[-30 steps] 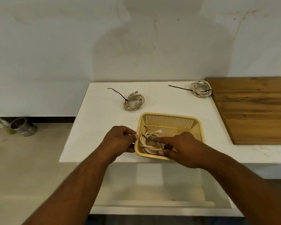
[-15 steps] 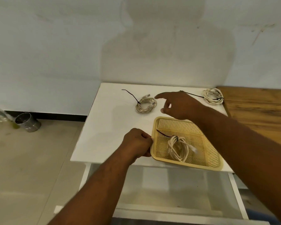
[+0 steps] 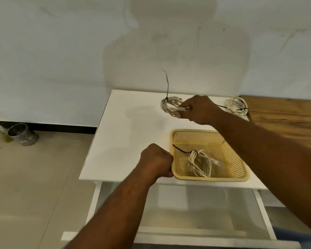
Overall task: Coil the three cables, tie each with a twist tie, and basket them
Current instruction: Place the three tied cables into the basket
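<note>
Hidden or unclear: The right forearm crosses the far right corner of the basket (image 3: 210, 179) and covers it. The fingertips of the left hand (image 3: 155, 159) are tucked out of sight. The third tie (image 3: 241, 109) runs behind the right wrist. The plug ends are too small to identify.
Left hand: Curled into a tight fist against the basket's left rim, gripping it.
Right hand (image 3: 199, 109): Reaches to the back of the white worktop (image 3: 126, 137) and pinches the near side of the held coil (image 3: 170, 105), a pale plug end showing at its fingertips.
Held coil: Cream cable wound in a small ring, lifted at one edge. Its twist tie (image 3: 167, 85) is thin and dark and sticks straight up against the wall.
Basketed coil (image 3: 199, 163): Cream loops lying flat inside the yellow mesh basket, with a black tie (image 3: 180, 150) trailing toward the left wall.
Far coil (image 3: 236, 105): Cream ring lying at the worktop's back right, just beside a wooden board (image 3: 284, 114).
Floor: A metal can (image 3: 23, 134) lies on its side near the wall.
</note>
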